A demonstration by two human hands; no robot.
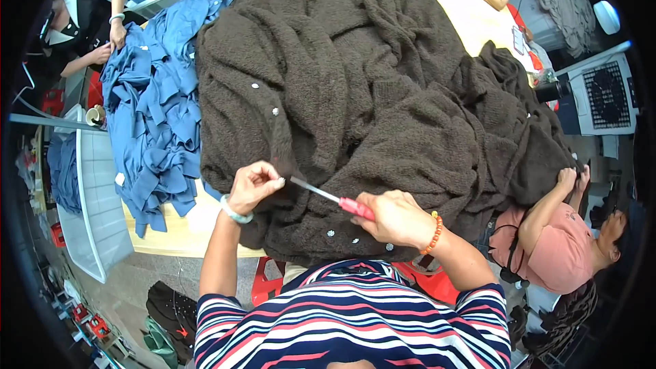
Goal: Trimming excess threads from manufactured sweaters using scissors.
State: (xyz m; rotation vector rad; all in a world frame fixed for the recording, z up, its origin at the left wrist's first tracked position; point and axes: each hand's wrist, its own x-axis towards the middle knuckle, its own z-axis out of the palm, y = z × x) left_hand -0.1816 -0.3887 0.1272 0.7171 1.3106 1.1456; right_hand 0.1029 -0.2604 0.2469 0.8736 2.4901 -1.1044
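A large heap of dark brown fuzzy knit garments (307,89) covers most of the table in front of me. Shiny pale buttons (276,111) show along their edges. My right hand (393,219) is closed round the red handle of a slim tool (355,208), whose thin metal shaft points up and left. The shaft's tip is close to my left hand (254,186), just right of its fingertips. Thumb and fingers of that hand are pinched together over the near left part of the knit; what they hold is too small to make out.
Blue garments (154,109) are piled at the left, where another person's hands (113,41) touch them. A person in pink (557,239) handles brown knit at the right. A white plastic bin (96,198) stands left of the wooden table (174,236). Red stools (266,280) are below.
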